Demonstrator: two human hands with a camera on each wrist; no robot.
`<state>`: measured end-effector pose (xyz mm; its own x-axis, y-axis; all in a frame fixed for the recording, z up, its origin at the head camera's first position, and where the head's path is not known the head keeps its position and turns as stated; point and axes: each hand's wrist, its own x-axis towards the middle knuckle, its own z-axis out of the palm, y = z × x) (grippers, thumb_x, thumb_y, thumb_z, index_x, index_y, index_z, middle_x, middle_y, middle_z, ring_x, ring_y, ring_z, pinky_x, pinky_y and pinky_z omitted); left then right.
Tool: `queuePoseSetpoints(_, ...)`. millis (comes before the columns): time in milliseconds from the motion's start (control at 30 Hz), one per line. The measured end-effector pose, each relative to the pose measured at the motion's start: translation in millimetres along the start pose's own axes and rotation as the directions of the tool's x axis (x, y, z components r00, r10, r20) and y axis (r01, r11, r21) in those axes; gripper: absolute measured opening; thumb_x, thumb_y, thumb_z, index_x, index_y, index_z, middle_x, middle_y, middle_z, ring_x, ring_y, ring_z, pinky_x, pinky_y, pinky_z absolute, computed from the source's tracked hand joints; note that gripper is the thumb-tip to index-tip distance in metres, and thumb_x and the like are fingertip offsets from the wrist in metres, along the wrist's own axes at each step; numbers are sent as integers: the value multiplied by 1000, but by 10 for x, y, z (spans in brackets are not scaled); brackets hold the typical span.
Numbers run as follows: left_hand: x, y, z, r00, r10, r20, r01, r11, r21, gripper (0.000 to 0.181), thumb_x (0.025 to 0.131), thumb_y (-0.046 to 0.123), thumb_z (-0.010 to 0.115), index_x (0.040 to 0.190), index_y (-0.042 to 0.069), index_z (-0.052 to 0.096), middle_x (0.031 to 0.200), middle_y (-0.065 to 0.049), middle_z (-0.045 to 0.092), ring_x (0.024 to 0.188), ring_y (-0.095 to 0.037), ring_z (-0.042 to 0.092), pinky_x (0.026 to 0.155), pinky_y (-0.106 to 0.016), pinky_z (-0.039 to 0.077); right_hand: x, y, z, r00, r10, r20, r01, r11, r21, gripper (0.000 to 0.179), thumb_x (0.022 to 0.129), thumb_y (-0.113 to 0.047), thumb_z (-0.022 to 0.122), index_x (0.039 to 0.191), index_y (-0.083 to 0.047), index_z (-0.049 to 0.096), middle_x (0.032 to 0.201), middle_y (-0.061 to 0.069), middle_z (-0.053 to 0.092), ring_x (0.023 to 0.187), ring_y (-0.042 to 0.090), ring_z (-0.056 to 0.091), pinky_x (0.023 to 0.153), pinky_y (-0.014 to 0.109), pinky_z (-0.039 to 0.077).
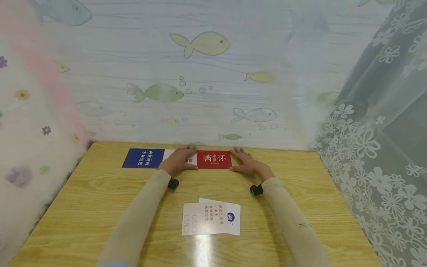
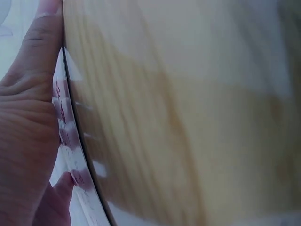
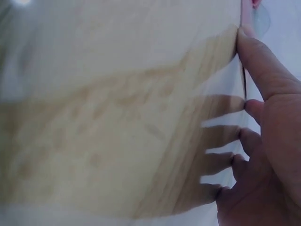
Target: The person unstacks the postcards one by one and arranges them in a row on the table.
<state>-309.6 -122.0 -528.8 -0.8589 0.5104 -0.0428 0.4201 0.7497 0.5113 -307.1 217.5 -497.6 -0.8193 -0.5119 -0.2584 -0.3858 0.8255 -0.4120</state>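
Beige sleeves [image 1: 136,218] end at hands [image 1: 179,160] [image 1: 248,163] seemingly touching a red, white-lettered card [image 1: 214,160].

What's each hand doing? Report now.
Left hand: open, at the left edge of the red card.
Right hand: open, at its right edge.

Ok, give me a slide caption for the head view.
Left hand and right hand frame a red card, in line with a white card and blue card.
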Motion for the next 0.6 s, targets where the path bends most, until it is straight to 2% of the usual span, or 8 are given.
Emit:
queuePoseSetpoints(167, -35, 29, -12, 1000, -3, 10, 3, 1000, -16, 86, 90, 49, 73, 160, 18, 34, 168, -5, 25, 157, -34, 15, 126, -55, 18, -8, 24, 15, 1000, -8, 0, 8, 1000, 24, 80, 102, -36, 61, 164, -9, 17, 169, 22, 4, 156, 44, -5, 125, 64, -2)
queuePoseSetpoints(400, -49, 25, 0, 999, -29, 41, 30, 999, -14, 87, 90, 53, 70, 162, 24, 30, 170, 1, 20, 158, -31, 11, 127, -54, 18, -30, 27, 31, 1000, -17, 1, 17, 999, 45, 81, 102, -36, 61, 164, -10, 17, 170, 21, 2, 156, 43, -7, 124, 64, -4)
queuePoseSetpoints(600, -60, 12, -1, 999, -13, 39, 14, 1000, -27, 87, 91, 49, 72, 162, 22, 30, 170, -2, 20, 157, -35, 11, 125, -58, 20, -53, 33, 30, 1000, -18, -4, 18, 998, 58, 81, 101, -36, 61, 164, -10, 17, 170, 20, 2, 156, 41, -7, 125, 63, -4)
